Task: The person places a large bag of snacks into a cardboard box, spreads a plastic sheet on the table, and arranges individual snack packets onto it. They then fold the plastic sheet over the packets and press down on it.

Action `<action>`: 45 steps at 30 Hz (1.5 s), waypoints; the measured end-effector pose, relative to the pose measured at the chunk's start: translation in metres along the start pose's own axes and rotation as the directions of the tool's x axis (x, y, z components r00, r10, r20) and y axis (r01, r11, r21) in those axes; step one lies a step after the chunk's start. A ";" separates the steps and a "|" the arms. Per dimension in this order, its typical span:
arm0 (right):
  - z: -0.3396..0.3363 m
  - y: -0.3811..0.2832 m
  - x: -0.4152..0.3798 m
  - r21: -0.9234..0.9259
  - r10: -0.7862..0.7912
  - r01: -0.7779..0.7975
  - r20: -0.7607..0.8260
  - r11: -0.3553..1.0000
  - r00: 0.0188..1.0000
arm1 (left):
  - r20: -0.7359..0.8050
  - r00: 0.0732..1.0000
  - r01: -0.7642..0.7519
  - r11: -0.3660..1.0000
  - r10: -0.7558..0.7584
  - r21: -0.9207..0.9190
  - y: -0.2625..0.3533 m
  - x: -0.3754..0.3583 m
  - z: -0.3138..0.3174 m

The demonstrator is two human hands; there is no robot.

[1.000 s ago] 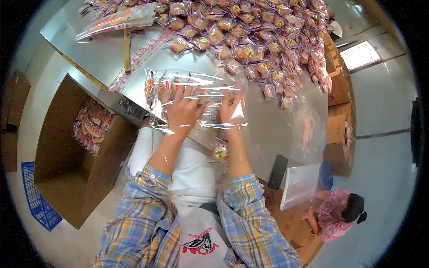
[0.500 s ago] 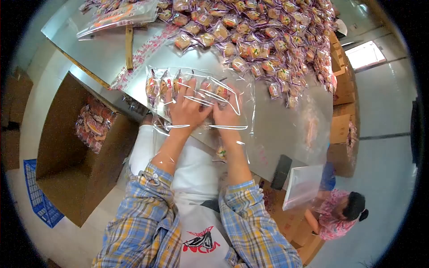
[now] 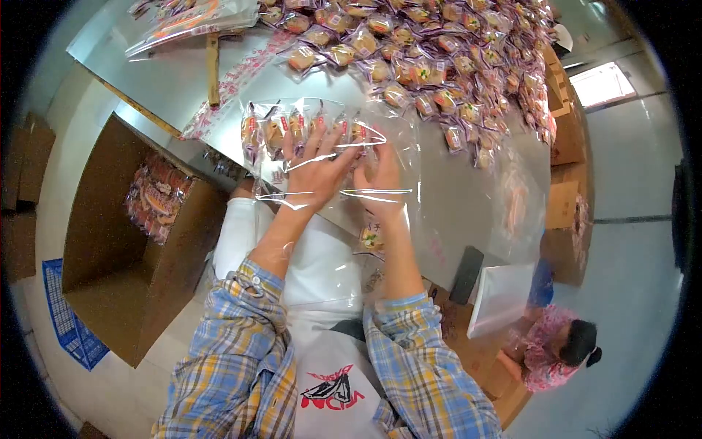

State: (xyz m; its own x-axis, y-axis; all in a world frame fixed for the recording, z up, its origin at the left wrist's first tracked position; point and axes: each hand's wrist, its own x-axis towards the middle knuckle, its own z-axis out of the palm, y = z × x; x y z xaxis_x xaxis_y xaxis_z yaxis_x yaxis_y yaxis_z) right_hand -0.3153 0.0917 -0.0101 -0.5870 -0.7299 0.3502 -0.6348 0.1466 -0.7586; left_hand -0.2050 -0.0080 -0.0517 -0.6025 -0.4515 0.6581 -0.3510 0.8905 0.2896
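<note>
Clear bag (image 3: pixel 322 157), long axis left-right, mouth facing wearer, both hands' fingers (image 3: pixel 311 143) spread inside.

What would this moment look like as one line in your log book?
left hand: inside clear bag, on snack packs | right hand: inside bag beside it | table: loose snack pile | cardboard box: open

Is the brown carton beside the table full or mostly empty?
Mostly empty. The open carton shows bare brown walls and floor, with only a few filled snack bags stacked at its far end, next to the table.
</note>
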 end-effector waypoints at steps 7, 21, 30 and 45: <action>-0.011 0.020 -0.024 0.035 0.034 -0.037 0.076 0.999 0.997 | 0.007 1.000 -0.011 0.998 0.011 0.060 -0.003 -0.003 0.012; -0.065 -0.057 -0.098 -0.480 0.333 -0.190 0.232 0.856 0.914 | 0.116 0.993 0.031 0.999 -0.032 0.004 -0.001 -0.001 0.001; -0.031 -0.035 -0.078 -0.371 0.279 -0.261 -0.004 0.891 0.960 | -0.007 1.000 -0.026 1.000 0.026 -0.016 -0.004 0.000 0.006; -0.004 0.009 -0.041 -0.233 0.015 -0.068 -0.221 0.970 0.975 | -0.037 0.999 -0.004 1.000 0.003 -0.031 -0.002 -0.001 0.009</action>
State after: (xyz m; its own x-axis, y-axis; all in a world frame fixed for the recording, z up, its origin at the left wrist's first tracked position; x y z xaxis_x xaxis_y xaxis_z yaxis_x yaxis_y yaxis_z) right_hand -0.2983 0.1255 -0.0292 -0.6930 -0.5620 0.4516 -0.6932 0.3473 -0.6316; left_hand -0.2097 -0.0098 -0.0590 -0.5768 -0.4468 0.6839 -0.3264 0.8935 0.3085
